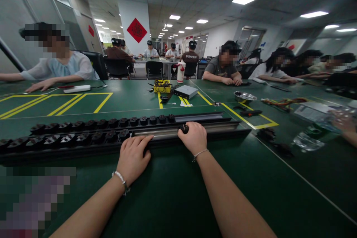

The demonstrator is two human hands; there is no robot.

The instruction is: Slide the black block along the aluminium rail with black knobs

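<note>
Two long black rails lie side by side on the green table. Black socket modules (67,138) fill the left part of the near rail (223,129), and others (122,122) line the far rail (195,117). My left hand (134,152) rests on the near rail at the right end of its row, fingers stretched out and thumb lower down. In the fingers of my right hand (195,135) is a small black socket module (184,129), held over the bare metallic channel of the near rail. My right fingers partly cover it.
Beyond the rails are a grey box (186,92), a yellow box with cables (162,86), a white bottle (180,72) and a metal bowl (245,96). A clear plastic bag (309,141) lies right, near another person's hand (346,122). Several people sit around.
</note>
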